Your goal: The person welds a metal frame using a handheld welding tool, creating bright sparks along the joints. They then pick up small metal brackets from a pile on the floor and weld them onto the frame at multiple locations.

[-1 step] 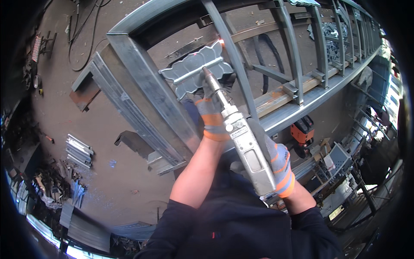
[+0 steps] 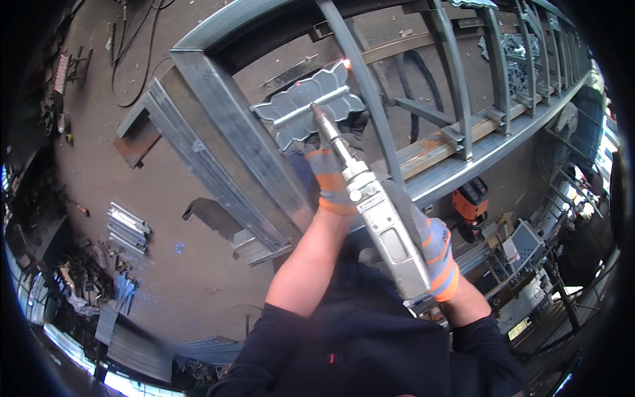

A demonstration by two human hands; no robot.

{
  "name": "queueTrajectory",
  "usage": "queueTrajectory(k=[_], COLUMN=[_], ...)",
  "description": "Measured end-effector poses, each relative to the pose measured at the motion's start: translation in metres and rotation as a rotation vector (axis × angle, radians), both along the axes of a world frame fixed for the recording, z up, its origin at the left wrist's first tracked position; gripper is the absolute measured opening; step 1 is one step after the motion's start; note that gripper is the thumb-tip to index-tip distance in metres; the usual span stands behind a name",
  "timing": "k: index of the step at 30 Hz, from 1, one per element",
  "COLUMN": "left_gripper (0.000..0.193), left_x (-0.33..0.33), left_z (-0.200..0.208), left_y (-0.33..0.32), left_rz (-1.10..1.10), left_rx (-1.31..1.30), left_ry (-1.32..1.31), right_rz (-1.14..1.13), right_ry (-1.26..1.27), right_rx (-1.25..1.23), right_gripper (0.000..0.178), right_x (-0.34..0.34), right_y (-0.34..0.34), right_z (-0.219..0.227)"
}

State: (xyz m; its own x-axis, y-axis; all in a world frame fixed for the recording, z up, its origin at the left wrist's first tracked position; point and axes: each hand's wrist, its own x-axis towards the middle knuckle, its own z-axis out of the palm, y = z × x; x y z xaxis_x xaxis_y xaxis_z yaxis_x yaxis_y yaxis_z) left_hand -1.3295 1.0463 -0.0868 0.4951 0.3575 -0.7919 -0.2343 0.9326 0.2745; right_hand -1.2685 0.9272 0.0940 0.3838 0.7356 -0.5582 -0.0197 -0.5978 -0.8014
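Note:
A silver, scalloped metal plate (image 2: 321,86) with a raised centre rib sits inside a metal frame, its right end against a crossbar (image 2: 367,92). My gloved left hand (image 2: 331,175) is closed at the plate's lower edge; its fingertips are partly hidden by the plate and nozzle. In my gloved right hand (image 2: 436,258) is a silver handheld welding gun (image 2: 390,235), gripped along its side. The gun's nozzle tip overlaps the plate near the rib; I cannot tell whether it touches. A red dot shows on the plate, and its upper right corner glows at the crossbar.
The long galvanized frame (image 2: 225,112) runs off to the far right with several crossbars. An orange and black machine (image 2: 470,200) stands on the floor at right. Stacked metal pieces (image 2: 127,228) lie at left, scrap (image 2: 83,284) beyond them. A cable (image 2: 135,66) loops at upper left.
The whole view has shifted a little, so everything sits slightly farther right. Hands, gun and plate keep nearly the same places relative to one another.

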Motion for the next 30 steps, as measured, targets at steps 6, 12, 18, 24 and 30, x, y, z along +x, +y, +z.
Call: queueTrajectory(k=[6, 12, 18, 24, 30], left_gripper=[0.04, 0.039, 0.038, 0.037, 0.036], left_x=[-0.007, -0.004, 0.001, 0.002, 0.001], left_z=[-0.005, -0.007, -0.009, -0.008, -0.007], left_y=[-0.012, -0.012, -0.014, -0.015, -0.015], left_rz=[0.088, 0.088, 0.096, 0.11, 0.117], left_rx=[-0.035, -0.012, 0.004, 0.004, 0.005], left_ry=[-0.148, -0.162, -0.161, -0.159, -0.154], right_rz=[0.206, 0.121, 0.081, 0.089, 0.101], right_ry=[0.007, 0.036, 0.128, 0.097, 0.134], right_rx=[0.169, 0.27, 0.276, 0.309, 0.234], right_gripper=[0.077, 0.074, 0.077, 0.081, 0.083], right_x=[0.031, 0.029, 0.025, 0.03, 0.027], right_y=[0.01, 0.016, 0.022, 0.026, 0.035], right_z=[-0.011, -0.038, -0.05, -0.049, -0.045])
